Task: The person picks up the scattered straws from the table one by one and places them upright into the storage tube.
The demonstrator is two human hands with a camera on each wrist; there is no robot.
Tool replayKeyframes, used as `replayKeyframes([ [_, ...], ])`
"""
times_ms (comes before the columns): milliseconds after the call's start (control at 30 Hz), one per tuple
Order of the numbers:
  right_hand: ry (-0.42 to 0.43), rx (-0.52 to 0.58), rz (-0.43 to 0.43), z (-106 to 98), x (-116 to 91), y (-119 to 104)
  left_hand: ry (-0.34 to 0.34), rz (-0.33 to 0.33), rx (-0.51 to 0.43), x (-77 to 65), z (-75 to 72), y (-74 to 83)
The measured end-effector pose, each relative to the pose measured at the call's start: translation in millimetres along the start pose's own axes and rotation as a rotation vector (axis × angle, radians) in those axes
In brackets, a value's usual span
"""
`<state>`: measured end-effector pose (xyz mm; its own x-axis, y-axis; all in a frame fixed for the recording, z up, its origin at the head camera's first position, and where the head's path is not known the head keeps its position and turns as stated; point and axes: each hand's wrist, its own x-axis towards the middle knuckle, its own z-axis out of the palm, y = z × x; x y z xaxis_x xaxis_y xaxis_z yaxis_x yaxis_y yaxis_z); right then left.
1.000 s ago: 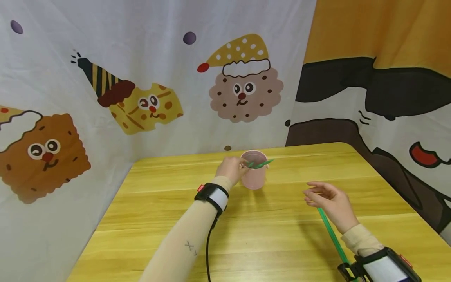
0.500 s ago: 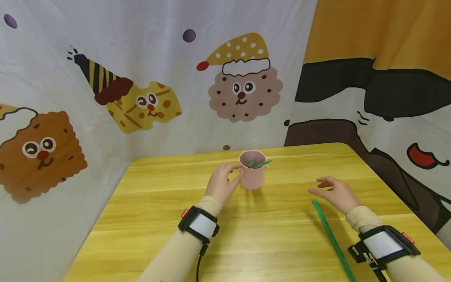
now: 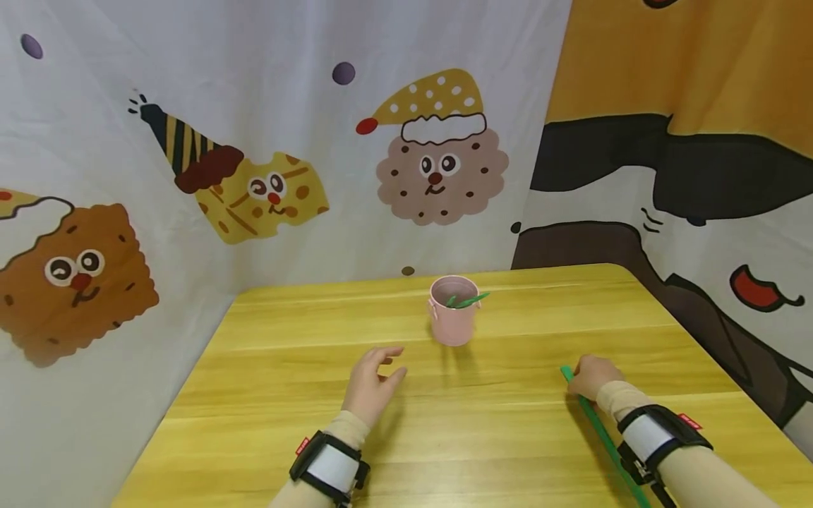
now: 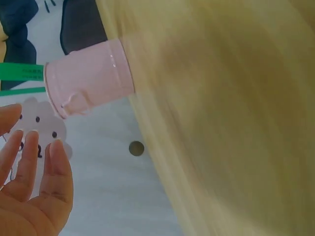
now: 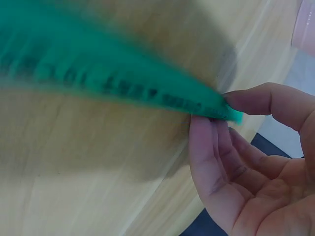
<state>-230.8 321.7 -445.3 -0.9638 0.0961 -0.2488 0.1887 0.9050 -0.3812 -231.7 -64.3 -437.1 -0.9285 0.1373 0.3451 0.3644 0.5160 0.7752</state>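
My right hand (image 3: 593, 379) pinches a long flat green strip (image 3: 606, 443) near its far end. Dark print runs along the strip (image 5: 123, 81) in the right wrist view, where the thumb meets the fingers (image 5: 204, 147) at its edge. Most of the strip lies over the table at the front right. A small pink bucket (image 3: 453, 326) stands upright at the back, with green strips (image 4: 19, 71) sticking out of its mouth. In front and to the left of the bucket, apart from it, my left hand (image 3: 370, 386) hovers with relaxed fingers and holds nothing.
The yellow wooden table (image 3: 305, 317) ends at a white cartoon-printed curtain (image 3: 286, 85) behind and on the left. Its right edge meets the same printed cloth. Each wrist wears a black strap (image 3: 330, 466) with a camera.
My left hand has drawn back from the bucket toward the near left, leaving the strips in it. My right hand has come down and taken hold of the strip on the table.
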Motion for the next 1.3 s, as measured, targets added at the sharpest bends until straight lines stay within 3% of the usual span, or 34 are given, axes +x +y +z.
replayKeyframes([
  [300,-0.020,0.237,0.005,-16.9,-4.1,-5.0,0.011,0.000,0.003,-0.8,-6.8,0.2],
  [533,0.078,0.363,-0.062,-50.3,-6.6,-30.4,0.020,0.023,0.012,0.5,-7.5,6.7],
  [800,0.291,0.420,-0.191,-80.7,-19.2,-70.0,-0.010,0.052,-0.042,5.3,-6.2,23.8],
  [1033,0.546,0.548,-0.328,-100.5,-34.6,-111.0,-0.042,0.081,-0.102,7.1,0.3,37.9],
  [1300,0.825,0.689,-0.479,-108.4,-33.3,-145.1,-0.043,0.094,-0.108,1.8,5.2,38.3],
])
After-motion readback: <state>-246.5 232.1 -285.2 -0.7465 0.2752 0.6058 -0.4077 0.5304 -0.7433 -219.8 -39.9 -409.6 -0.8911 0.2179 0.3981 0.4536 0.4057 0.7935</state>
